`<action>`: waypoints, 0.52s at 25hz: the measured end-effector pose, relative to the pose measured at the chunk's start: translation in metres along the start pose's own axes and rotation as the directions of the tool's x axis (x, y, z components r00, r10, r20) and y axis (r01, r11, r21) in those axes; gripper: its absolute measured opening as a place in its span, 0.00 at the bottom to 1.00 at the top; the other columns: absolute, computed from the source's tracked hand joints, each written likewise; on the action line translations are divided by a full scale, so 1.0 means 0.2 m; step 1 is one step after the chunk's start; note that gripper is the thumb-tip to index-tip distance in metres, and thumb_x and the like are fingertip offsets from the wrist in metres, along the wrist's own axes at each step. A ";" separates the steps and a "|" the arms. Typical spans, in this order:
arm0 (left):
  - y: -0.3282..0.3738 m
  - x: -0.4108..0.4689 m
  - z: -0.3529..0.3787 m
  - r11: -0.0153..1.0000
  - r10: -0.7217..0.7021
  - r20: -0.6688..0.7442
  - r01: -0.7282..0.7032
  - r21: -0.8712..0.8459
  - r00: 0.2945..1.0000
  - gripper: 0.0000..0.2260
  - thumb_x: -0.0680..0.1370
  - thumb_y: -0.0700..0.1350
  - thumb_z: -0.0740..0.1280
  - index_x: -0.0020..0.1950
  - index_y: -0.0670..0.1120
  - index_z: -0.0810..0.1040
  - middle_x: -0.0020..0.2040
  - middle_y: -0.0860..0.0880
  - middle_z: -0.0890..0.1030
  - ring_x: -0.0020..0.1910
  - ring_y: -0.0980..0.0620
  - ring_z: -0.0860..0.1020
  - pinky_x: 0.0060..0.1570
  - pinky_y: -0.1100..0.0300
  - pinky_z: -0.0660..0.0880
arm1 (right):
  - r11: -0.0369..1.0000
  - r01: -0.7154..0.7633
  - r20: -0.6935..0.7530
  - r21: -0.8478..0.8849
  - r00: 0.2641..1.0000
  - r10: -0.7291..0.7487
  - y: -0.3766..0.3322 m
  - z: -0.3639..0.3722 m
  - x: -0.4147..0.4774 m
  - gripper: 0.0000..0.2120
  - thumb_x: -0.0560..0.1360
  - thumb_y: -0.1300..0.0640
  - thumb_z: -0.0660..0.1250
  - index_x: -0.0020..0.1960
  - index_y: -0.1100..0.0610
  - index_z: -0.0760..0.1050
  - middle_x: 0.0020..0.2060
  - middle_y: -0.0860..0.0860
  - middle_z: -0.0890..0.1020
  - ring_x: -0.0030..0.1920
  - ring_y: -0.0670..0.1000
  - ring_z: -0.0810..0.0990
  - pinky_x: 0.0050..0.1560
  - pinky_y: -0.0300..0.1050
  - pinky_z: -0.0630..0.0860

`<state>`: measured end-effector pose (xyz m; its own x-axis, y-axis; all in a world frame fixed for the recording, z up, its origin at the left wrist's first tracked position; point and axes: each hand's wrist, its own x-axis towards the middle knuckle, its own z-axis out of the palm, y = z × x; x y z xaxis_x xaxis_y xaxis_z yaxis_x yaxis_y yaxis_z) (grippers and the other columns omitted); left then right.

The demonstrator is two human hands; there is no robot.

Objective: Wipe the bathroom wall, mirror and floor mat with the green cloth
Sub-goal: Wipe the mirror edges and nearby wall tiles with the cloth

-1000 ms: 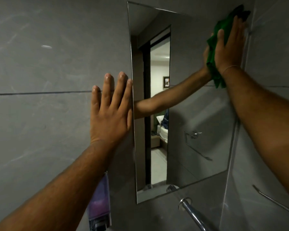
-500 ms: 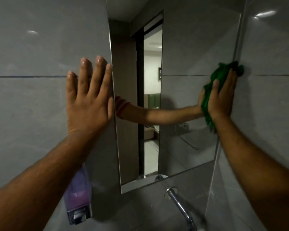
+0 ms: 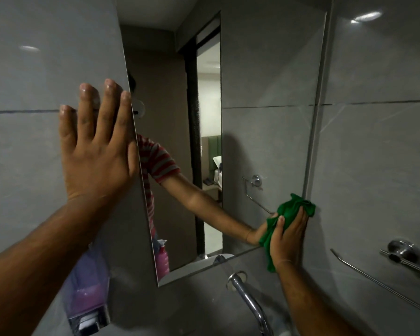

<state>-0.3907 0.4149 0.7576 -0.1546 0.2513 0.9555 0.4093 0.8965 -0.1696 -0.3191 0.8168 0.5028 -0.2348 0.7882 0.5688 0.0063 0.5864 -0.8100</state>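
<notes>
Your right hand (image 3: 287,236) presses the bunched green cloth (image 3: 286,219) flat-palmed against the mirror (image 3: 264,117), at its lower right corner. Your left hand (image 3: 97,151), fingers spread and empty, lies flat on the wall (image 3: 34,154) beside the mirror's left edge.

A: What hangs low on the left?
B: A clear dispenser (image 3: 87,297), pink liquid in its lower part.

A: And under the glass?
B: A chrome tap (image 3: 249,301), curving downward.

A: To the right?
B: A towel rail (image 3: 383,284) on a round metal mount (image 3: 401,251).
</notes>
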 end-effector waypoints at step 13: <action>0.02 0.01 -0.05 0.998 -0.023 0.039 0.021 0.056 0.999 0.36 0.87 0.58 0.51 0.93 0.48 0.46 0.93 0.45 0.44 0.91 0.39 0.44 0.88 0.33 0.46 | 0.891 -0.195 -0.079 0.410 0.965 0.248 -0.34 -0.01 -0.08 0.30 0.85 0.50 0.56 0.81 0.65 0.66 0.76 0.68 0.76 0.74 0.68 0.78 0.72 0.45 0.72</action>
<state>-0.3808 0.4153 0.7621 -0.1987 0.2445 0.9491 0.3549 0.9206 -0.1628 -0.3141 0.7646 0.5485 -0.1481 0.9213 0.3594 -0.3467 0.2920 -0.8914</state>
